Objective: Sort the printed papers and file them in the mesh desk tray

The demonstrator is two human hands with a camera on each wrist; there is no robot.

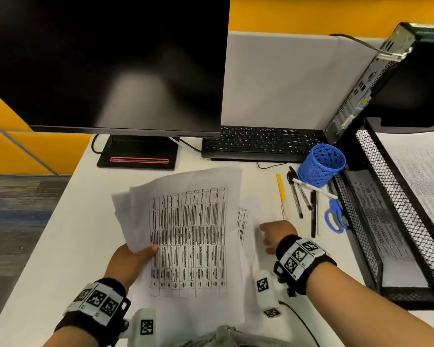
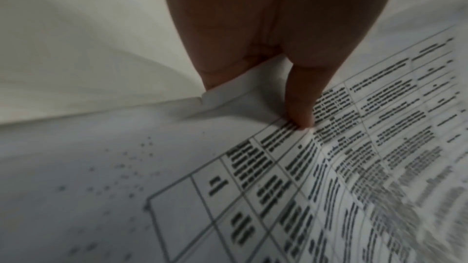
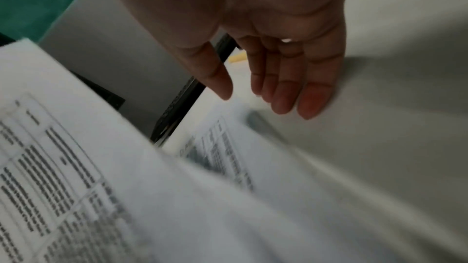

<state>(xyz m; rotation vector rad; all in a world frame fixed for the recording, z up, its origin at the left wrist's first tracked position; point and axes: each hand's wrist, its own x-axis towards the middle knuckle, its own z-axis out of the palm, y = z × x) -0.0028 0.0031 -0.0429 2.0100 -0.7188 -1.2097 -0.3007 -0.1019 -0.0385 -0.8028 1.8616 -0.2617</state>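
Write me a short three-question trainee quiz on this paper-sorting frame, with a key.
1. True or false: the left hand pinches the printed sheets.
2. The right hand is: A) gripping the scissors; B) open, fingers straight, beside the sheets; C) inside the mesh tray.
3. Fill in: the blue pen cup lies on its ____.

Key: 1 true; 2 B; 3 side.
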